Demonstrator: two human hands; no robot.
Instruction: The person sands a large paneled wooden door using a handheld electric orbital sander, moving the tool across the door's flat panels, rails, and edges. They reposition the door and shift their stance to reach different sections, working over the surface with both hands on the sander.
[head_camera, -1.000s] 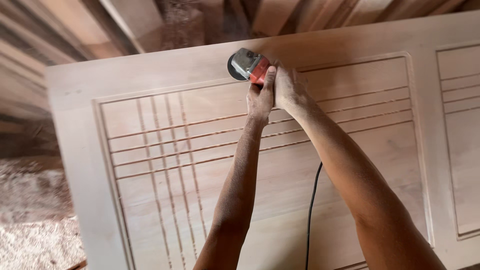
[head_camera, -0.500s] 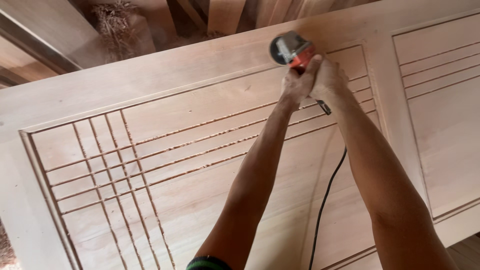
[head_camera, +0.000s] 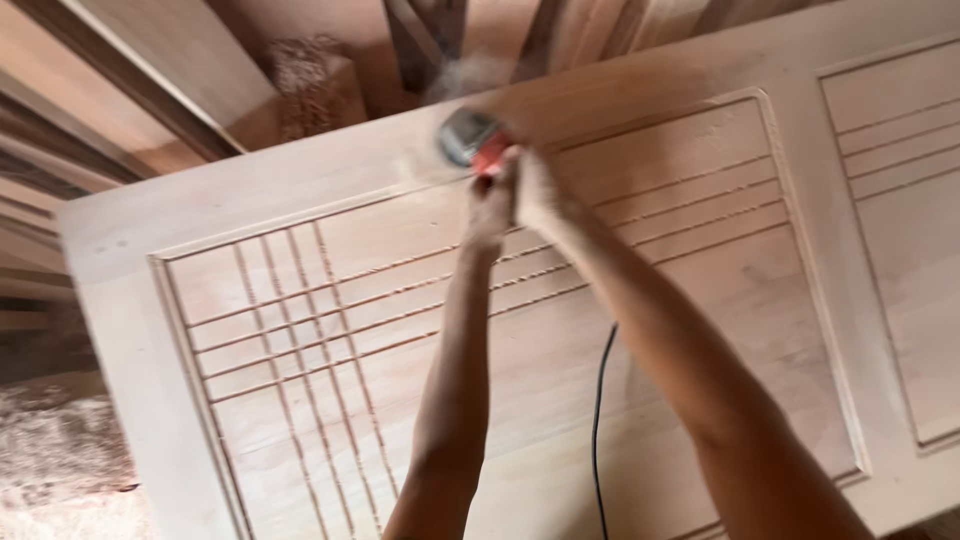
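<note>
Head view: both hands (head_camera: 512, 195) grip sander (head_camera: 468, 140) on wooden door (head_camera: 700, 260); cord (head_camera: 598, 420) trails.

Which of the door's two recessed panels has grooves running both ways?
The big panel under the arms: crossing grooves at its left end. The right-edge panel shows only parallel grooves.

A small power sander (head_camera: 472, 140), grey at the head and red at the body, sits blurred on the far rail of a pale wooden door (head_camera: 300, 180). The door lies flat, with recessed panels cut by crossing grooves.
</note>
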